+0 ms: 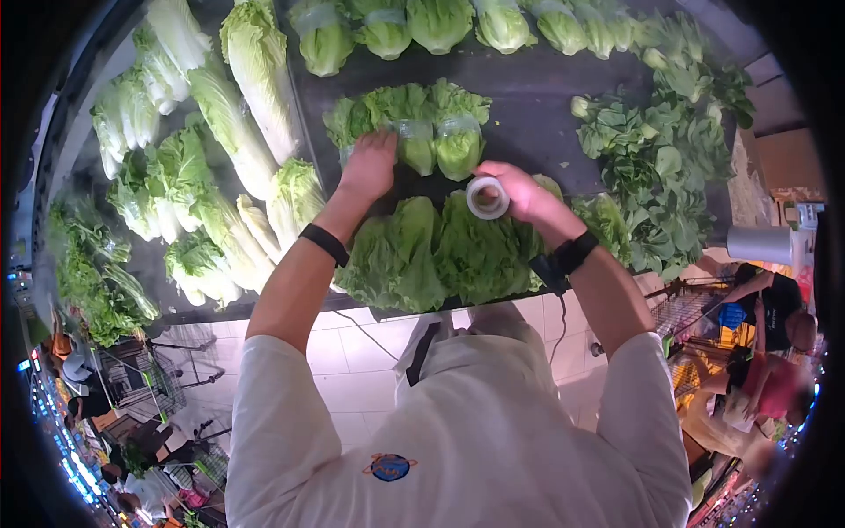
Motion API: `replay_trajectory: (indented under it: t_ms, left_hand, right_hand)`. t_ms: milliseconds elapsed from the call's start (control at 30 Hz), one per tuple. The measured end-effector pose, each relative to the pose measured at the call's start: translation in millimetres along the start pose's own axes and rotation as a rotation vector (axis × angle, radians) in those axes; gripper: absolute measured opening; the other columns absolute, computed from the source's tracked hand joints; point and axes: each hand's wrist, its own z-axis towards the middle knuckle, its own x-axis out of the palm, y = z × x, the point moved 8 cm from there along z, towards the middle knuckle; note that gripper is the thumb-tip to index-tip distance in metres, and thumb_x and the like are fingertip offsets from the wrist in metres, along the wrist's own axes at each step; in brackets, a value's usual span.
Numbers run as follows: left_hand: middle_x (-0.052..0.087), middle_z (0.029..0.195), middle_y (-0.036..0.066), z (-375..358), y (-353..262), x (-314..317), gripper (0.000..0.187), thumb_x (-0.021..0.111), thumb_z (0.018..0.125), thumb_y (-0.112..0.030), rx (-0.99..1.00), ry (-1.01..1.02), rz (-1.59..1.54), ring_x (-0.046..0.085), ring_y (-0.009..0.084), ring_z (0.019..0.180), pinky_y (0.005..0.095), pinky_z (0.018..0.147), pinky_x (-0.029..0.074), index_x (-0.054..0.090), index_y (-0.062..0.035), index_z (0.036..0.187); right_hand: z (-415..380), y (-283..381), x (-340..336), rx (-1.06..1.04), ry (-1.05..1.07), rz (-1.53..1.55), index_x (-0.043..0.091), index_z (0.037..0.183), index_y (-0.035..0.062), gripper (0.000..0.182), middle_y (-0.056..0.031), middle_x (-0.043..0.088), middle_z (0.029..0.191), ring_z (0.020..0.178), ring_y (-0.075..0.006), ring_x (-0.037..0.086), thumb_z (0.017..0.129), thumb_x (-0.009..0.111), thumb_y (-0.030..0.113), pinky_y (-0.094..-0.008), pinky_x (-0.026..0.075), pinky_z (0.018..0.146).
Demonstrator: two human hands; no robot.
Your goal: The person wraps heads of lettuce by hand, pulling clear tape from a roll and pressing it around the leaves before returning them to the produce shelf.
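My left hand [373, 164] lies over the leftmost lettuce of the middle row, fingers together and curled onto it; that head is partly hidden under the hand. Beside it stand lettuce heads [459, 151] with a clear band around each base. A roll of clear tape [488, 197] is in my right hand [519, 187], which is closed around its edge near the rightmost banded head. Below both hands, loose leafy lettuces [400, 251] lie along the front edge of the dark display shelf [537, 97].
Banded lettuces [440, 25] line the back. Long napa cabbages [257, 79] lie at left, dark leafy greens [647, 167] at right. A cable [365, 333] hangs near the shelf's front edge. People and shopping carts [141, 383] stand on the floor at both sides.
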Motion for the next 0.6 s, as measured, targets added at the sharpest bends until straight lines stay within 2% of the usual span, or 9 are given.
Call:
replay_trajectory:
  t_ms: [67,100,200,267,333,400,500,533,600]
  left_hand:
    - [0.057,0.124,0.022,-3,-3,-9,0.049,0.064,0.074,-0.006,0.038,0.025,-0.025,0.052,0.0350,0.121,0.0447,0.109,0.035,0.051,0.0009,0.121]
    - [0.057,0.125,0.022,-3,1,-16,0.050,0.064,0.074,-0.007,0.026,0.019,-0.083,0.052,0.0356,0.121,0.0444,0.108,0.036,0.051,0.0012,0.122]
    - [0.057,0.127,0.024,-19,-11,-55,0.056,0.070,0.072,-0.008,0.032,-0.131,-0.105,0.053,0.0367,0.121,0.0438,0.106,0.040,0.053,0.0022,0.124]
    - [0.059,0.124,0.022,-45,-18,-64,0.051,0.069,0.075,-0.009,-0.126,-0.013,-0.401,0.057,0.0365,0.115,0.0422,0.101,0.045,0.055,-0.0010,0.124]
    - [0.060,0.123,0.020,-76,-51,-75,0.047,0.068,0.076,-0.009,-0.136,0.289,-0.542,0.059,0.0371,0.111,0.0421,0.098,0.047,0.057,-0.0046,0.122]
    - [0.061,0.123,0.018,-106,-81,-75,0.045,0.068,0.077,-0.010,0.102,0.215,-0.512,0.059,0.0365,0.111,0.0424,0.096,0.048,0.058,-0.0063,0.121]
    - [0.063,0.119,0.017,-127,-126,-87,0.043,0.069,0.077,-0.011,0.258,0.282,-0.691,0.060,0.0356,0.109,0.0416,0.093,0.050,0.059,-0.0047,0.118]
    - [0.063,0.119,0.017,-127,-131,-85,0.043,0.069,0.077,-0.011,0.269,0.288,-0.699,0.060,0.0356,0.109,0.0416,0.093,0.050,0.059,-0.0047,0.118]
    - [0.063,0.117,0.016,-124,-143,-90,0.041,0.070,0.078,-0.013,0.315,0.215,-0.747,0.061,0.0342,0.106,0.0401,0.090,0.052,0.059,-0.0048,0.117]
  right_hand:
    - [-8,-1,-6,-0.001,-0.049,0.088,0.064,0.093,0.0061,0.015,-0.0035,0.065,0.082,0.070,-0.0136,0.064,0.096,0.054,0.016,-0.0308,0.054,0.063]
    - [-20,4,-7,-0.030,-0.026,0.108,0.061,0.096,0.0039,0.019,-0.0047,0.065,0.079,0.062,-0.0117,0.062,0.097,0.053,0.021,-0.0240,0.051,0.053]
    - [-100,30,11,-0.116,-0.154,0.048,0.060,0.120,0.0014,0.036,-0.0054,0.067,0.086,0.072,-0.0124,0.065,0.095,0.057,0.027,-0.0256,0.053,0.064]
    - [-147,28,18,-0.125,-0.069,0.094,0.056,0.129,0.0002,0.049,-0.0049,0.067,0.088,0.074,-0.0125,0.065,0.093,0.060,0.033,-0.0261,0.054,0.066]
    - [-189,7,18,-0.136,-0.127,0.175,0.052,0.133,-0.0030,0.056,-0.0026,0.065,0.086,0.076,-0.0117,0.064,0.093,0.060,0.036,-0.0248,0.053,0.070]
    - [-224,-22,21,-0.130,-0.179,0.266,0.046,0.137,-0.0042,0.060,-0.0015,0.063,0.082,0.077,-0.0108,0.062,0.094,0.059,0.036,-0.0241,0.051,0.072]
    - [-250,-70,16,-0.157,-0.089,0.308,0.039,0.143,0.0002,0.063,-0.0029,0.063,0.082,0.079,-0.0118,0.062,0.094,0.059,0.035,-0.0241,0.050,0.074]
    - [-256,-83,13,-0.166,-0.128,0.283,0.048,0.136,0.0031,0.053,-0.0067,0.065,0.096,0.087,-0.0149,0.064,0.096,0.057,0.037,-0.0294,0.052,0.079]
    - [-263,-112,7,-0.146,-0.183,0.356,0.055,0.127,0.0046,0.046,-0.0067,0.065,0.098,0.088,-0.0154,0.063,0.096,0.057,0.038,-0.0294,0.051,0.079]
